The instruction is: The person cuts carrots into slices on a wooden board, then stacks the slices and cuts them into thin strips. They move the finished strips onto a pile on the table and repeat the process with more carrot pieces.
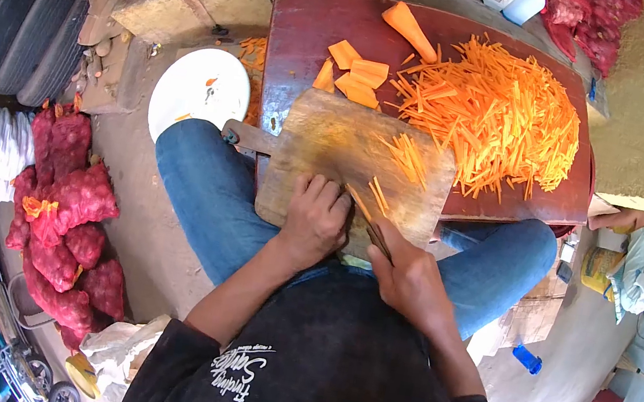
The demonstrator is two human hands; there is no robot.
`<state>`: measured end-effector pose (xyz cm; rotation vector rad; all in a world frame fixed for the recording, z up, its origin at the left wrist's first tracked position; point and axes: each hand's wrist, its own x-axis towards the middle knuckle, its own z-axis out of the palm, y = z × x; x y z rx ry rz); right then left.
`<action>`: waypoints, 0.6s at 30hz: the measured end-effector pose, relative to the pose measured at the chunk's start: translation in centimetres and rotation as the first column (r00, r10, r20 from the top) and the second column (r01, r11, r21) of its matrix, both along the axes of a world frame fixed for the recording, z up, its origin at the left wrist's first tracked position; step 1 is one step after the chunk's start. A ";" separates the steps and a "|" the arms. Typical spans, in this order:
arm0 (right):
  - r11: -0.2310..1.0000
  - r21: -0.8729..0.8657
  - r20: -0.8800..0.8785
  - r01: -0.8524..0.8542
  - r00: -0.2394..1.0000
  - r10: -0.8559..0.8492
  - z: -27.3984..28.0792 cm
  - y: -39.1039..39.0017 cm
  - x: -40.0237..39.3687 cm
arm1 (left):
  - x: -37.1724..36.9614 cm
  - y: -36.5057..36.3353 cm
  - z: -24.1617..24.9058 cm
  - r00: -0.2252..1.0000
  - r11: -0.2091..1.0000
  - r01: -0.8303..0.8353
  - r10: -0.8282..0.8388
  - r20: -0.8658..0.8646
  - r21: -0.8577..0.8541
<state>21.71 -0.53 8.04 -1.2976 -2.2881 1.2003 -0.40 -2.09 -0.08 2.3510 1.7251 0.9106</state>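
A wooden cutting board [306, 143] with a handle lies across the near edge of a dark red table [304, 28]. My left hand [319, 216] rests on it with fingers curled down; whatever is under them is hidden. Beside it, my right hand [409, 274] grips a knife [377, 236], its blade angled over the board near my left fingertips. Thin carrot sticks [405, 160] lie on the board's far right part. Beyond the board are several flat carrot slices [367, 72], a larger tapered carrot piece [410, 30] and a big heap of carrot sticks [498, 115].
A white round container [203, 87] stands left of the table, by my left knee. Red net sacks [70, 202] line the floor at left, below stacked tyres [28, 24]. More red sacks [595, 21] sit at the back right. A blue object [527, 360] lies on the right-hand floor.
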 end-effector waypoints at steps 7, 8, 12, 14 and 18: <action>0.999 0.049 -0.102 0.007 0.995 -0.002 -0.3 0.1 0.0 | 0.0 -0.1 -0.5 1.000 1.000 -0.015 0.015 -0.001 0.021; 1.000 0.002 -0.063 0.005 0.998 -0.005 0.4 -0.2 0.4 | 0.0 -0.1 -0.4 1.000 0.999 -0.014 0.014 0.007 0.031; 0.998 -0.063 0.011 0.005 1.000 -0.004 0.9 -0.5 0.5 | 0.0 -0.2 -0.6 1.000 1.000 -0.016 0.016 0.022 0.019; 1.000 -0.015 -0.004 0.003 1.000 -0.003 -0.1 -0.1 0.1 | 0.1 -0.2 -0.8 1.000 1.000 -0.021 0.021 0.007 0.009; 0.998 0.070 -0.067 0.005 0.998 0.000 -1.3 0.4 -0.1 | 0.0 0.0 -0.5 0.999 0.999 -0.020 0.021 -0.025 0.040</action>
